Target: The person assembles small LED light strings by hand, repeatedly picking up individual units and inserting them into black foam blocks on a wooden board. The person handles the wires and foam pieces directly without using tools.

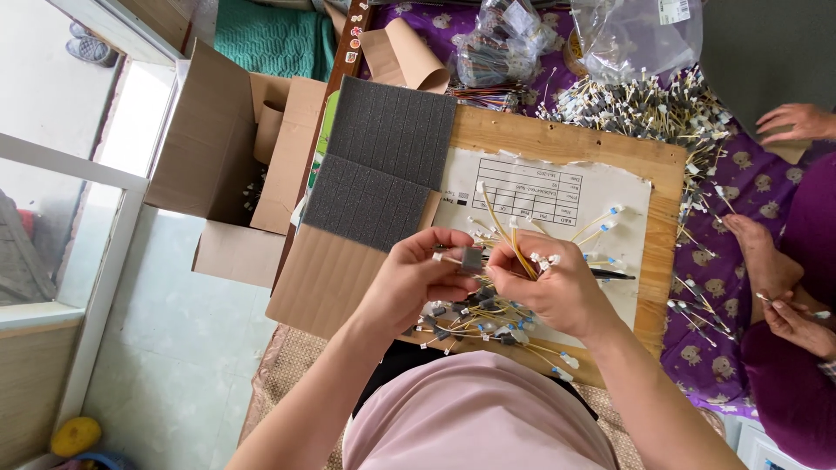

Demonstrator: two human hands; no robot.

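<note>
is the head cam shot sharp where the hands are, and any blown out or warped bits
Head view: the left hand and right hand look fairly sharp, pinching a small grey connector with yellow wires; light is soft and even with faint shadows on the wooden board; the pale floor at upper left is overexposed; the window frame bows from wide-angle distortion.

Left hand point(416, 277) and right hand point(549, 292) pinch grey connector point(471, 258), yellow wires point(521, 252)

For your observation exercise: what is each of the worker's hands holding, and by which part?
The left hand pinches a small grey connector by its sides at the fingertips. The right hand grips a bundle of yellow wires partway along their length, ends sticking up.
</note>
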